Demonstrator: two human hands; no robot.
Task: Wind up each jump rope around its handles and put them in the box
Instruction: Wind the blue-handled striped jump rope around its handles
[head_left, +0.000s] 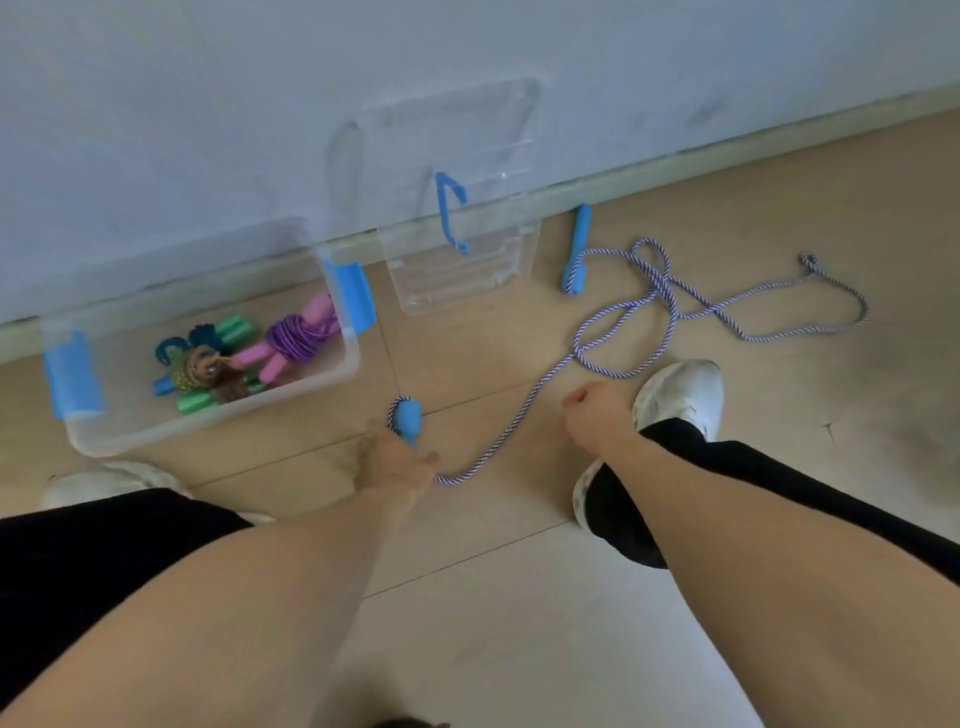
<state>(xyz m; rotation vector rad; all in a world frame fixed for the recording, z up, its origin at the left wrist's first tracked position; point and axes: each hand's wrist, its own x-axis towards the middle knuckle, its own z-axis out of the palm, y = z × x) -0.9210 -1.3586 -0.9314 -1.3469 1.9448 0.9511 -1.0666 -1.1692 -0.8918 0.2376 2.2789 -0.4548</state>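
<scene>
A blue-and-white striped jump rope (666, 306) lies unwound in loose loops on the floor. One of its blue handles (408, 414) is just in front of my left hand (396, 464), whose spread fingers reach over the handle's near end and hide it. The other blue handle (577, 249) lies by the baseboard. My right hand (592, 410) hovers in a fist to the right of the rope, holding nothing. The clear box (332, 376) with blue latches stands at the left, holding wound ropes with pink handles (270, 358) and green handles (236, 328).
The box's clear lid (493, 244) with a blue carry handle leans against the wall. My white shoes (681, 395) stand on the floor, the right one close to the rope's loops. The wall and baseboard run along the far side.
</scene>
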